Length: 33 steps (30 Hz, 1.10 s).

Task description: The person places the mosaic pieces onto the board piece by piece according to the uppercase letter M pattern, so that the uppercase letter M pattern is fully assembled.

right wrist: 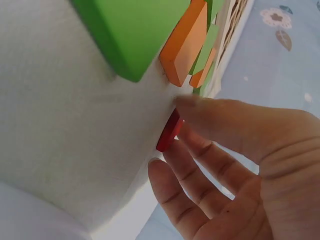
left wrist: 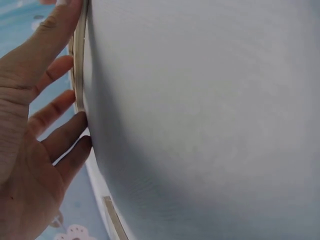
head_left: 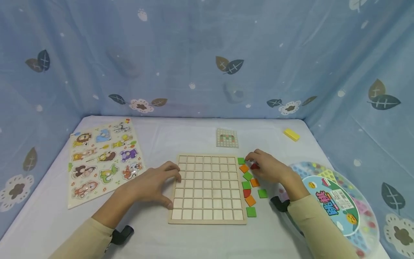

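Observation:
A pale wooden grid board (head_left: 208, 185) lies flat in the middle of the table. My left hand (head_left: 155, 183) rests along its left edge, thumb and fingers spread apart; the left wrist view shows the fingertips at the board's side. Right of the board, my right hand (head_left: 266, 165) reaches in among small coloured tiles. Its thumb and fingers are loosely bent around a red tile (right wrist: 170, 131) with a curved edge, and part of the index finger is hidden behind the thumb. By the fingertips sits a green tile (head_left: 240, 160), with an orange tile (head_left: 244, 168) just below it.
Several more tiles line the board's right side, including a green square (head_left: 251, 212). Behind stands a small pattern card (head_left: 227, 144); a yellow block (head_left: 291, 135) lies at back right. An animal puzzle board (head_left: 106, 158) occupies the left, a round plastic-packed box (head_left: 336, 205) the right, partly under the forearm.

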### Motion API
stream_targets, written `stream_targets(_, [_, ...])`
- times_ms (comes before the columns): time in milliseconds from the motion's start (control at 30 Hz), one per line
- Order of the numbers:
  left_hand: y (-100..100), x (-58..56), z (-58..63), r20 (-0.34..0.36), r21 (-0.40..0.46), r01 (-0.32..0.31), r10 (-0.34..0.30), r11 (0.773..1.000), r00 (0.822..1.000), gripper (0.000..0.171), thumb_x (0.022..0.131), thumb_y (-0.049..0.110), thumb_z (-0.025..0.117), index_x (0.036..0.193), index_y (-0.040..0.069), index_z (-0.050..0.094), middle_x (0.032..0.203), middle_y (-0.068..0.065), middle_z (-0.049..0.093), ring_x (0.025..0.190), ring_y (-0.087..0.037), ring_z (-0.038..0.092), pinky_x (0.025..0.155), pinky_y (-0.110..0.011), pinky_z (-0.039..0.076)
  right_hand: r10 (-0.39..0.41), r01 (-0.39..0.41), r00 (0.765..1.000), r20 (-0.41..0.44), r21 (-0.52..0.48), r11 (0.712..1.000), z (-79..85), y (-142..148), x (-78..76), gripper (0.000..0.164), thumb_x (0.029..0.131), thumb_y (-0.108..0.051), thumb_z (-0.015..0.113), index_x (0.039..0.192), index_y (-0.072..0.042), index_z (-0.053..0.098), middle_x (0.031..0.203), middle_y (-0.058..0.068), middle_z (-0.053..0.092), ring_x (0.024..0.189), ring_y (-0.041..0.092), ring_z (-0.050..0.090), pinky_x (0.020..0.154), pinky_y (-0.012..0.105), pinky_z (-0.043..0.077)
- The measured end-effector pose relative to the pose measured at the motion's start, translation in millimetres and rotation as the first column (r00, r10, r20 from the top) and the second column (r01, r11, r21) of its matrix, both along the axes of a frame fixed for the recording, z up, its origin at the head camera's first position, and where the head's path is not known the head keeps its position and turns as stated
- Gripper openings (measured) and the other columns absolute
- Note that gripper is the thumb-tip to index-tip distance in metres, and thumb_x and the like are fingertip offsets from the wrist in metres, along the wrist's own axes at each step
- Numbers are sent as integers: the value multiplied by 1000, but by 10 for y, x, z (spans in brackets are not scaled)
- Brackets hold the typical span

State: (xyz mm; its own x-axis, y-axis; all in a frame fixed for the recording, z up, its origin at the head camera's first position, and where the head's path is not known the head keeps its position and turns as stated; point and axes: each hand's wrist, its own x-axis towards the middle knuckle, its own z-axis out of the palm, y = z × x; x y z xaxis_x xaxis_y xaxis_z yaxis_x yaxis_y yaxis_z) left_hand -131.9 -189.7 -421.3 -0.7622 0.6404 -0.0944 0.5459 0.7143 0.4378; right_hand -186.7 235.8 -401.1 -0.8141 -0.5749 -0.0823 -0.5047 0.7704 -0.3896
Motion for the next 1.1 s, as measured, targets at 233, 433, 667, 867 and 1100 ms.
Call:
stream_targets(233, [-21,-5,-12,-21,-33,6,-7,999,1000,71,60,65,90,117,33,61,143,8,47,85,-13,58,87,-42,53,-34,33,997,62,18,999,-7,-14,-12,27,91,3,68,117,-6,63,102,4,64,92,21,63,86,42,57])
stream_targets(433, [4,-23,14,-28,-13,6,-6,1000,1000,72,59,65,90,117,32,62,140,9,48,86,-13,58,88,-43,52,-105,103,993,60,46,994,12,11,-16,25,93,-9,72,116,-5,62,95,4,63,82,18,56,79,38,54])
stream_targets(667, [28,-33,35,-31,-10,-2,2,1000,1000,72,58,65,90,115,31,63,140,7,50,89,-16,60,90,-49,51,-99,94,992,79,62,994,51,8,1,29,91,1,70,118,-6,62,101,7,64,89,21,58,85,43,55])
stream_targets(867, [18,-36,49,-21,-12,-12,12,1000,1000,71,58,64,91,115,32,62,143,6,49,90,-17,60,91,-49,52,-85,82,996,36,75,994,76,-15,19,29,92,2,68,119,-7,63,101,6,63,90,22,58,87,45,55])
stream_targets(1100, [15,-50,39,20,9,-26,26,1000,999,64,60,62,91,110,33,62,148,5,47,96,-23,64,91,-50,53,-36,35,998,-47,-27,999,96,-18,46,29,92,1,70,119,-7,66,104,4,63,90,20,61,82,41,58])
